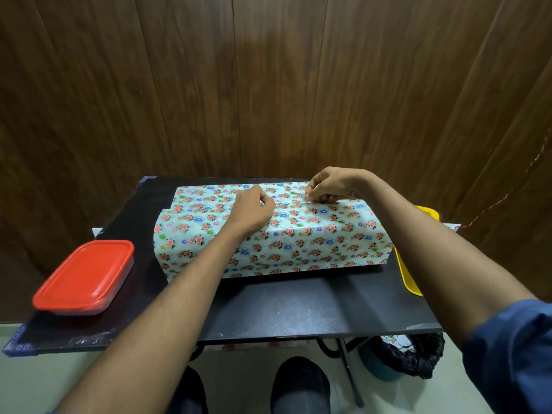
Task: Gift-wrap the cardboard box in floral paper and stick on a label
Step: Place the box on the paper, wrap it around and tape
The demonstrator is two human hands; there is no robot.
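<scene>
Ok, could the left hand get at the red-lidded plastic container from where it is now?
Probably yes. The red-lidded plastic container sits uncovered at the table's left edge, nothing between it and the left hand. But that hand is pinching a clear tape strip on the floral-wrapped box, so it must let go first.

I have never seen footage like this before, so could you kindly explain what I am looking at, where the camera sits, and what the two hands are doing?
There is no machine here: a person works with bare hands, and the single picture comes from a wide-angle camera worn on their head, looking forward and down. That is why both forearms reach in from the bottom.

On the black table lies a long box wrapped in floral paper. The left hand and right hand sit on top of it, pinching the ends of a strip of clear tape along the paper seam.

A container with a red lid stands at the table's left edge, and a yellow tray shows at the right. A bin with a black bag stands on the floor.
</scene>
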